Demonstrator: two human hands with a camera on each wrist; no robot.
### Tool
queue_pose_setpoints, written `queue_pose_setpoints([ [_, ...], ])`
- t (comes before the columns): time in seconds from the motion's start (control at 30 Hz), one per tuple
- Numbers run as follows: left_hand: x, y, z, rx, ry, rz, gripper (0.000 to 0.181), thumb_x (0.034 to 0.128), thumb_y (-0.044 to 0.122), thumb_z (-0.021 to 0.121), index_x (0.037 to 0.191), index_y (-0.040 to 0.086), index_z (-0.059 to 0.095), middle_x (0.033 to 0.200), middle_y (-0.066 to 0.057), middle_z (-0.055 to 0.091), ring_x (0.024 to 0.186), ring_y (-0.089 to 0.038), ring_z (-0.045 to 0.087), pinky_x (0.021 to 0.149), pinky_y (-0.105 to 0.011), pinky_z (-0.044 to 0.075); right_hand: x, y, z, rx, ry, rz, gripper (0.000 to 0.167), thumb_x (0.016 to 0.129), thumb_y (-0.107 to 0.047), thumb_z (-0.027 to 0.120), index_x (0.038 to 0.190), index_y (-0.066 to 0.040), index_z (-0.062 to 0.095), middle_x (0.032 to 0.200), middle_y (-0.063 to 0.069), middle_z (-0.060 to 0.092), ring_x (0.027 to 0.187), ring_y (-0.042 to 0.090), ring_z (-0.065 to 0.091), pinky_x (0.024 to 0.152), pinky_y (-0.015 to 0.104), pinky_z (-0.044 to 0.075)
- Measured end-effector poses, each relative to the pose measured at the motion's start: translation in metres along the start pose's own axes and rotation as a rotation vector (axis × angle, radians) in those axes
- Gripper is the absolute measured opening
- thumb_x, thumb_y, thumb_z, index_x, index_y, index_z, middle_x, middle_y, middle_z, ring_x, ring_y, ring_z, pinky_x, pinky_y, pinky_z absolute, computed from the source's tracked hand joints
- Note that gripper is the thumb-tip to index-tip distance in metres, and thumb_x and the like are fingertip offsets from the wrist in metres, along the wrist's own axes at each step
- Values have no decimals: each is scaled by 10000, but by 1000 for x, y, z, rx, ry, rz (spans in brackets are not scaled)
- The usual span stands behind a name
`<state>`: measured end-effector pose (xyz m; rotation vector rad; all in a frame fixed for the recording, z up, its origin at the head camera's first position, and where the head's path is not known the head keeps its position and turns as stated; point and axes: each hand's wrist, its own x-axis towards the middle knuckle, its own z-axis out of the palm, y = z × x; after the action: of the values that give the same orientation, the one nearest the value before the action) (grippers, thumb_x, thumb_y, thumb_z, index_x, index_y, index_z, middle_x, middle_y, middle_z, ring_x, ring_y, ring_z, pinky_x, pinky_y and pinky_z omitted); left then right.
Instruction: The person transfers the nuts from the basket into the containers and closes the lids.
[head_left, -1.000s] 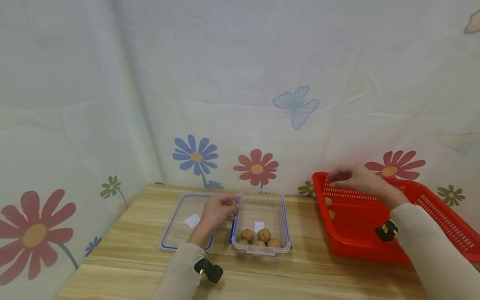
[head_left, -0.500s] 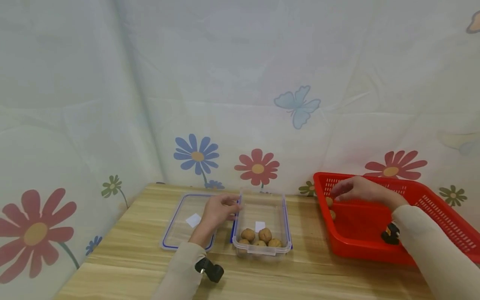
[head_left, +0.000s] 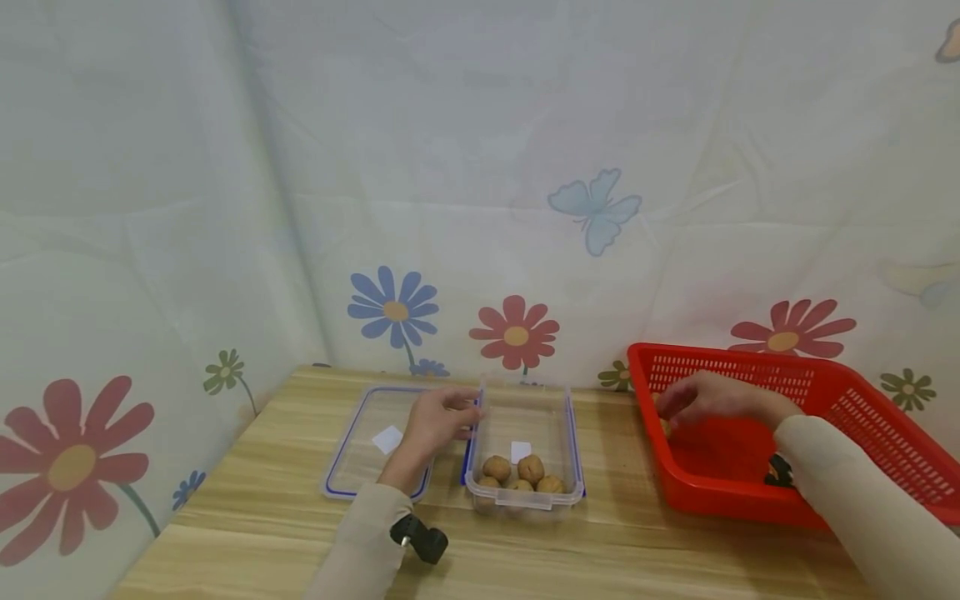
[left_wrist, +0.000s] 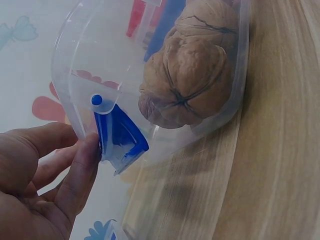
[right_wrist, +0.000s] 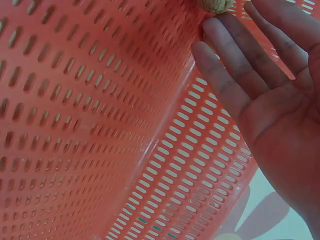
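Observation:
My left hand (head_left: 433, 423) is at the left rim of a clear plastic food container (head_left: 576, 454). In the left wrist view its thumb and finger pinch the rim beside a blue-edged latch (left_wrist: 117, 137). Several walnuts (head_left: 530, 469) lie at the container's near end. My right hand (head_left: 712, 397) reaches down inside a red plastic basket (head_left: 720, 490), by its left wall. A walnut (head_left: 666, 427) shows below those fingers. From the right wrist, the extended fingertips (right_wrist: 217, 30) meet a walnut (right_wrist: 217, 5), cut off by the frame's top; nothing is gripped.
A clear lid with a blue seal (head_left: 348, 442) lies flat left of the container. Both rest on a wooden table (head_left: 247, 517), as does the basket at the right. A flower-printed curtain (head_left: 450, 167) hangs behind the table.
My right hand has lowered from above the basket's left side down into it, toward the walnuts there. The left hand and the container have stayed put.

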<state>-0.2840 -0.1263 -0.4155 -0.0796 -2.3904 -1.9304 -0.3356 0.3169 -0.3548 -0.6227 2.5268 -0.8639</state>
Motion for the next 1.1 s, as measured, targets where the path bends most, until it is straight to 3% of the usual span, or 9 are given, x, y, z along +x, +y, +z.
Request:
queue_pose_setpoints([
  [0.27,1,0,0,6,1,6,329,943,-21,777,1268,-46,734,1019,-166,727,903,-282,763,748,-372,678,1,3,1,-25,-53,12,410,920,-106,830,1315,-47,735,1206,87,750,1063,273,695,1048,562,567],
  [0.53,0,-1,0,10,-5,1,319,961,3,762,1274,-46,730,1037,-175,730,944,-375,764,740,-361,677,2,0,3,-79,-45,101,284,900,-168,869,1156,-90,776,1076,36,760,949,235,662,1022,516,581],
  [0.9,0,-1,0,-1,1,1,315,959,-15,758,1270,-51,729,1038,-178,727,953,-371,765,745,-360,677,2,1,4,-46,-76,58,301,913,-133,842,1202,-78,777,1119,55,755,978,247,677,1001,496,602],
  [1.1,0,0,0,1,0,12,341,939,-18,783,1273,-54,728,1015,-166,735,910,-314,768,726,-349,677,0,1,2,-77,-32,52,288,908,-172,853,1181,-109,787,1112,34,752,982,237,664,1007,515,586],
])
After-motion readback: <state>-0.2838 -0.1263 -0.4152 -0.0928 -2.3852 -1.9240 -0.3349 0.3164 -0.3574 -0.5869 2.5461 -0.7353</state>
